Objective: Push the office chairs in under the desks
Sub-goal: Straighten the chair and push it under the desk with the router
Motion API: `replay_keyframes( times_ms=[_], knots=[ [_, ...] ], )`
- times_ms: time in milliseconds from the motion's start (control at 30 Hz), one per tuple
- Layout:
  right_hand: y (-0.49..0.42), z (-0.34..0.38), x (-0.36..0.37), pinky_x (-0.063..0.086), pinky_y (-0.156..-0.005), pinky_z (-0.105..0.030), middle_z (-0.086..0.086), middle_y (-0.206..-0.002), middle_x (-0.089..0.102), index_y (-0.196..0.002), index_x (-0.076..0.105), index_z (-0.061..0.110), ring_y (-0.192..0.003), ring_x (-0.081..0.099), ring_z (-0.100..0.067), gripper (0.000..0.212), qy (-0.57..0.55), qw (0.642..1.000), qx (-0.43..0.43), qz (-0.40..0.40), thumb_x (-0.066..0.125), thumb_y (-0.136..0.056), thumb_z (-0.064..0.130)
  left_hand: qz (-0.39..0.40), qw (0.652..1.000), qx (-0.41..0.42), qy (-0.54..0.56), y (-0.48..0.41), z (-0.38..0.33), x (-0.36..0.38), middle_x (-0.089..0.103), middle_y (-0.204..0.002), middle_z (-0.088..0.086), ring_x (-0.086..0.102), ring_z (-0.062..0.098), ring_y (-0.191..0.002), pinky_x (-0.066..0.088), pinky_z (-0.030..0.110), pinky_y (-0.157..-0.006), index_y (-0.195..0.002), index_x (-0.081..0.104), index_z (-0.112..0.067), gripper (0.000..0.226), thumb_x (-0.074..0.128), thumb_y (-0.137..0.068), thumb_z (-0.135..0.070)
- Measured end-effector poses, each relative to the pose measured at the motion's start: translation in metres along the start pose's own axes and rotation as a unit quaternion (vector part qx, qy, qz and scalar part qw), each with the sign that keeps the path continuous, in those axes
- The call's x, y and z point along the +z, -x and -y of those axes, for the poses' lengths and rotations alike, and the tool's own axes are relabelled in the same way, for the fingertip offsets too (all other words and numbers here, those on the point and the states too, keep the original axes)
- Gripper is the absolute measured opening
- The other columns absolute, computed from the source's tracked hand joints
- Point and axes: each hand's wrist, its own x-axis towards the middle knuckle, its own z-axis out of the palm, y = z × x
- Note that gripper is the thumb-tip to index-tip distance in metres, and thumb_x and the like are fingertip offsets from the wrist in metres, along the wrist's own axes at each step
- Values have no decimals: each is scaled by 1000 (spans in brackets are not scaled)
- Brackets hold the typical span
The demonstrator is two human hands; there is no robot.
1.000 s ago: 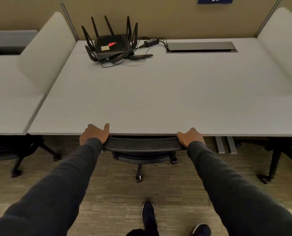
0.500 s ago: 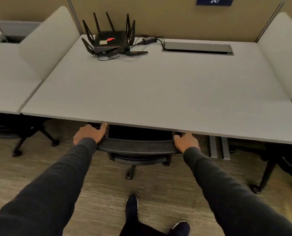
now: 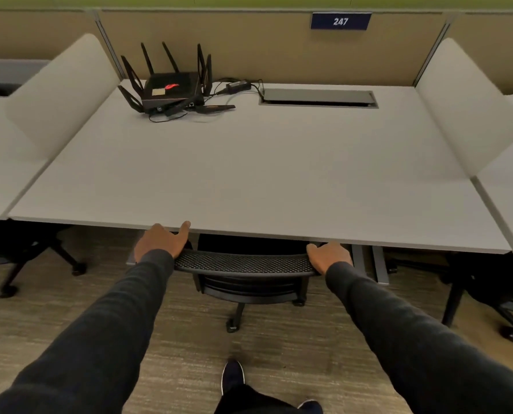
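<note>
A black office chair with a mesh back stands tucked under the front edge of the white desk; only the top of its backrest, part of the seat and the castor base show. My left hand grips the left end of the backrest top. My right hand grips the right end. Both hands sit right at the desk's front edge, and the fingertips are hidden beneath it.
A black router with antennas, a power brick and a cable hatch lie at the desk's back. White dividers flank the desk. Other chairs stand under the left desk and the right desk. Grey desk legs stand right of my right hand.
The view has shifted and tilted up a little. My hands stay on the backrest at the desk edge, and the chair sits at about the same depth under the desk.
</note>
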Motion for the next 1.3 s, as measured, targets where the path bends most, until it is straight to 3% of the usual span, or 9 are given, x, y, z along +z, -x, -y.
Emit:
replay_keyframes(
  times_ms=[100, 233, 433, 700, 900, 1167, 1300],
  knots=[
    [-4, 5, 0, 44, -77, -33, -16, -119, 66, -123, 59, 4, -95, 60, -31, 56, -8, 1000, 17, -25, 56, -90, 49, 3, 1000, 14, 17, -10, -11, -5, 57, -137, 21, 56, 40, -123, 46, 47, -97, -143, 45, -3, 92, 38, -90, -78],
    [-8, 12, -3, 46, -87, -37, -18, -130, 59, -137, 45, 6, -114, 58, -36, 67, -39, 998, 27, -39, 60, -88, 49, 11, 999, 18, 24, -23, -20, -7, 54, -139, 20, 55, 40, -124, 46, 48, -97, -143, 43, -4, 89, 39, -91, -76],
    [-22, 20, -14, 47, -81, -37, -18, -120, 64, -132, 48, 4, -105, 61, -37, 71, -14, 999, 27, -36, 56, -84, 55, 43, 999, 20, 26, -29, -34, -4, 49, -143, 20, 52, 39, -127, 44, 49, -100, -147, 39, -5, 90, 40, -91, -76],
    [-26, 16, -11, 48, -87, -40, -18, -124, 63, -131, 52, 5, -109, 60, -37, 70, -3, 998, 33, -54, 55, -85, 58, 67, 997, 38, -9, -33, -37, 2, 50, -140, 18, 52, 37, -126, 45, 45, -98, -145, 42, -7, 86, 38, -92, -75],
    [-21, 9, -16, 48, -79, -38, -17, -112, 68, -117, 59, 4, -96, 62, -34, 65, -18, 998, 6, -57, 53, -86, 60, 45, 983, 73, -160, -26, -49, 2, 51, -141, 18, 45, 37, -130, 31, 51, -107, -141, 50, -8, 90, 25, -91, -78],
    [19, -49, -44, 49, -98, -46, -16, -135, 60, -146, 42, 13, -120, 59, -34, 95, 38, 994, -32, -101, 35, -84, 85, 50, 979, 136, -146, 42, -107, 27, 45, -147, 19, 38, 39, -136, 22, 56, -113, -146, 45, -7, 90, 18, -94, -75],
    [38, -111, -74, 51, -95, -46, -13, -135, 60, -146, 40, 16, -119, 60, -31, 89, 89, 988, -47, -120, 36, -86, 82, 54, 975, 179, -121, 107, -162, 52, 44, -148, 19, 38, 38, -136, 23, 55, -113, -147, 43, -7, 90, 17, -94, -75]
  ],
)
